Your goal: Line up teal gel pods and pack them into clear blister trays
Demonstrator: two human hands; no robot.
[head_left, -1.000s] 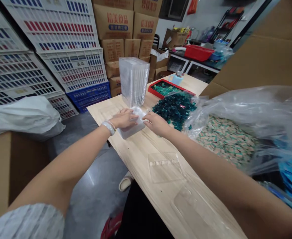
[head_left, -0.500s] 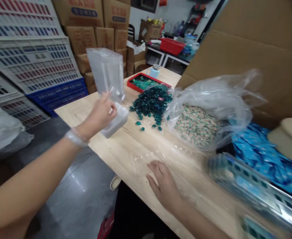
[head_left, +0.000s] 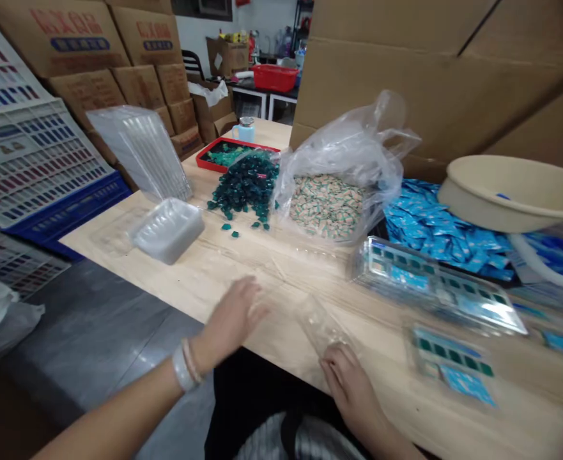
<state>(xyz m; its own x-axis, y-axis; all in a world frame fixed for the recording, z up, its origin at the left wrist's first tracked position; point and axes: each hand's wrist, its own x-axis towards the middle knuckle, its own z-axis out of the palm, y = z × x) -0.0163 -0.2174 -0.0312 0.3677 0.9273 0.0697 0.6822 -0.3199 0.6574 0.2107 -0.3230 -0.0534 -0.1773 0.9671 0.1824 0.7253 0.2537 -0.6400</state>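
Note:
My left hand (head_left: 233, 319), blurred by motion, is over the near table edge with thumb and fingers apart; I see nothing in it. My right hand (head_left: 351, 383) has its fingers curled on the near end of a clear plastic blister tray (head_left: 324, 326), which lies on the wooden table (head_left: 243, 262). Beyond my left hand sits a stack of clear trays (head_left: 169, 230), with taller clear plastic covers (head_left: 142, 153) standing behind it. Dark green wrapped-looking pieces (head_left: 247, 182) are heaped farther back.
An open plastic bag (head_left: 329, 204) holds small beige-green packets. Filled clear packs (head_left: 434, 284) lie at right, with another filled pack (head_left: 454, 364) nearer. Behind are blue sachets (head_left: 444, 223), a beige basin (head_left: 516, 191), a red tray (head_left: 207, 165) and a light blue mug (head_left: 245, 131).
My left hand has come back from the tray stack toward me and its fingers have parted. My right hand has curled onto the clear tray. The view has swung right.

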